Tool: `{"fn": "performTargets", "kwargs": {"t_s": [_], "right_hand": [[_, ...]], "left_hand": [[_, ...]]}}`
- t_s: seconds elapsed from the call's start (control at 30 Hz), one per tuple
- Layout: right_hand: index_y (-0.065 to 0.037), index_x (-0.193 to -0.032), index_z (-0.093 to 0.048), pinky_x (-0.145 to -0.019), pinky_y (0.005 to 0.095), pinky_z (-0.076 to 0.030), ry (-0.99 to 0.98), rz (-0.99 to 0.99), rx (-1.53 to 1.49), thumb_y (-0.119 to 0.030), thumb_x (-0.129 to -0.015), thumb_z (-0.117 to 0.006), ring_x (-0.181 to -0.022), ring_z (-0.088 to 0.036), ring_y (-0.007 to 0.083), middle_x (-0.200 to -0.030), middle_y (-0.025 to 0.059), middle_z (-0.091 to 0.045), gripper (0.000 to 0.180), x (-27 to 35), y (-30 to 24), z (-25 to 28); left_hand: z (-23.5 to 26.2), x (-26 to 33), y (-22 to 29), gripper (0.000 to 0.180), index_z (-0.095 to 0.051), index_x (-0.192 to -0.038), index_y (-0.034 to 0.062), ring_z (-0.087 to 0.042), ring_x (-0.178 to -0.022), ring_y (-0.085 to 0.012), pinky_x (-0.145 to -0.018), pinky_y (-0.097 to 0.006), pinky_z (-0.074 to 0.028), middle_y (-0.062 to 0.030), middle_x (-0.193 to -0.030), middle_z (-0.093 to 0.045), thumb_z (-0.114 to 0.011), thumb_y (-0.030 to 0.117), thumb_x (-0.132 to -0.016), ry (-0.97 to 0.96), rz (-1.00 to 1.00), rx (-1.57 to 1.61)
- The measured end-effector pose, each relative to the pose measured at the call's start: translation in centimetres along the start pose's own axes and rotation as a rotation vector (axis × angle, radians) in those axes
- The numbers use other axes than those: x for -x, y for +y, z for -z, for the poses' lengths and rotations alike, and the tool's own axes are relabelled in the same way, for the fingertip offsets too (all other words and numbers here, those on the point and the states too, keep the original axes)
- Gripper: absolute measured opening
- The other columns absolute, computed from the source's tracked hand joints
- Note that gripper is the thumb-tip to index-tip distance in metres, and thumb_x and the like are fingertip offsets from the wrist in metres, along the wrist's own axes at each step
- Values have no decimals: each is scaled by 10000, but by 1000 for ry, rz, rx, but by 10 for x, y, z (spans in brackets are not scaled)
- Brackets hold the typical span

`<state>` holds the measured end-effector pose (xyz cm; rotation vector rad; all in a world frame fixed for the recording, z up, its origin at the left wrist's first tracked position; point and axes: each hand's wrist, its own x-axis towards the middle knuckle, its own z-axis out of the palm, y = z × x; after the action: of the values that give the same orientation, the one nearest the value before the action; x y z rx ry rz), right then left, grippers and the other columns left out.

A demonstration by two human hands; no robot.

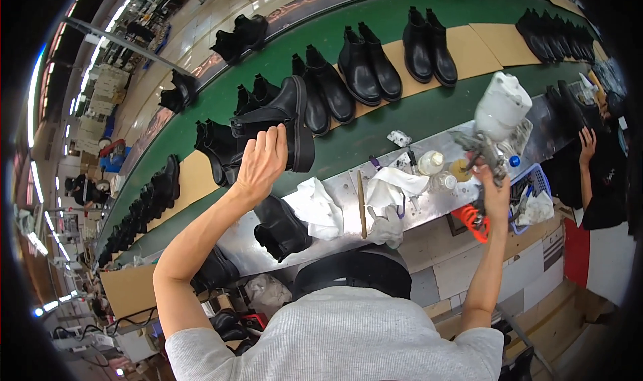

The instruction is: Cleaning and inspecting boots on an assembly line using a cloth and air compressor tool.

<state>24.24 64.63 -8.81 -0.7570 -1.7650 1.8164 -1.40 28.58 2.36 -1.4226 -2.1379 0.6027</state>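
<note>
My left hand (261, 163) is closed round a black ankle boot (284, 106), held tilted above the near edge of the green conveyor with its thick sole facing right. In my right hand (494, 193) is a crumpled, stained grey rag (487, 155), raised beside a white plastic jug (502, 106). Another black boot (280, 230) lies on the metal bench in front of me, its opening toward me. Next to it is a white cloth (318, 207), and a second white cloth (395, 185) is spread farther right.
Pairs of black boots (368, 66) stand along cardboard on the green belt (355, 143). Small bottles (430, 162), a thin brown stick (362, 203) and a blue basket (536, 183) sit at the metal bench. An orange coil (474, 223) hangs there. A co-worker's hand (588, 145) shows at right.
</note>
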Motion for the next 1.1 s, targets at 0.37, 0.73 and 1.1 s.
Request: {"fn": "performTargets", "kwargs": {"t_s": [0.37,0.73,1.1], "right_hand": [[52,-1144,-537,-648,219,-428,-457,-20,-85,-126,-823,-668,-700,-514,69,-816,52,-598,390,88,-74,-141],[66,-1153,-553,-564,245,-430,-515,161,126,-167,-797,-702,-598,-536,93,-786,135,-625,451,109,-99,-156],[49,-1135,-572,-545,248,-397,-476,220,127,-168,-779,-718,-587,-470,93,-733,111,-598,442,122,-101,-169]], "left_hand": [[12,-10,10,614,-495,-1098,-133,-466,-811,-194,-611,-258,-355,-107,-869,-472,-643,25,-524,-168,-140,47],[-8,5,-9,223,-529,-813,-26,-581,-835,-305,-653,-381,-494,-164,-858,-550,-625,0,-614,-387,-127,376],[5,-31,-41,380,-656,-695,8,-659,-760,-297,-661,-366,-529,-137,-776,-668,-837,217,-434,-876,-134,610]]}}
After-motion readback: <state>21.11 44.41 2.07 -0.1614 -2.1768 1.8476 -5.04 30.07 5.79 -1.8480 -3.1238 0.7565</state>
